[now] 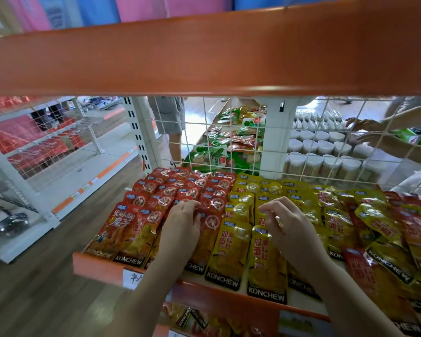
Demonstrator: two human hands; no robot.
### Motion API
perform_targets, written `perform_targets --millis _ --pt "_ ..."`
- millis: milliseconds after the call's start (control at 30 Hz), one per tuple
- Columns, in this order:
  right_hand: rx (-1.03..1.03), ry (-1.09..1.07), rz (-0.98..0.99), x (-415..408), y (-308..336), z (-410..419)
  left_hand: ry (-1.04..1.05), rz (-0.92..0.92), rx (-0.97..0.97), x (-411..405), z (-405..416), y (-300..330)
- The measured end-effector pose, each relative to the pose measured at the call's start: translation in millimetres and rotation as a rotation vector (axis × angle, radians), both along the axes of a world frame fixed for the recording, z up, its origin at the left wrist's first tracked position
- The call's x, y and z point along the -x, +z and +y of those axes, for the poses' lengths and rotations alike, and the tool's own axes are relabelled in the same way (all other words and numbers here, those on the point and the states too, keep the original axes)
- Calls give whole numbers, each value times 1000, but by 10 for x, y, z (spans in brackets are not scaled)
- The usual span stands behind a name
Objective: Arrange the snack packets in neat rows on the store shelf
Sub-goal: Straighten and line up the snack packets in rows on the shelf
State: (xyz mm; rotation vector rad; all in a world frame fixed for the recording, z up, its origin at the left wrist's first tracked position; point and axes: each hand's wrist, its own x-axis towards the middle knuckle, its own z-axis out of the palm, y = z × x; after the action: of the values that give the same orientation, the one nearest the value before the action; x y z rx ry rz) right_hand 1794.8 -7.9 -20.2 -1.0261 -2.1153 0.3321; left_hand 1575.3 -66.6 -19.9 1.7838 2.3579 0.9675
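My left hand rests on the red snack packets, fingers curled over the top edge of one packet in the third row from the left. My right hand sits at 3 o'clock from it, on the yellow snack packets, fingers bent down and pinching a packet top. Red packets lie in overlapping rows on the left part of the shelf; yellow rows lie just beside them. At 3 o'clock from my right hand, mixed red and yellow packets lie tilted and unsorted. A white wire grid stands at 12 o'clock behind the packets. An orange rail spans above.
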Motion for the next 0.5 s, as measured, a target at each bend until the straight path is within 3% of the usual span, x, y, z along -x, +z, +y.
perform_targets --millis 333,500 --pt "3 -8 -36 -9 18 1 51 83 77 -57 22 14" --pt "56 -44 -56 40 50 7 25 162 18 -139 35 91"
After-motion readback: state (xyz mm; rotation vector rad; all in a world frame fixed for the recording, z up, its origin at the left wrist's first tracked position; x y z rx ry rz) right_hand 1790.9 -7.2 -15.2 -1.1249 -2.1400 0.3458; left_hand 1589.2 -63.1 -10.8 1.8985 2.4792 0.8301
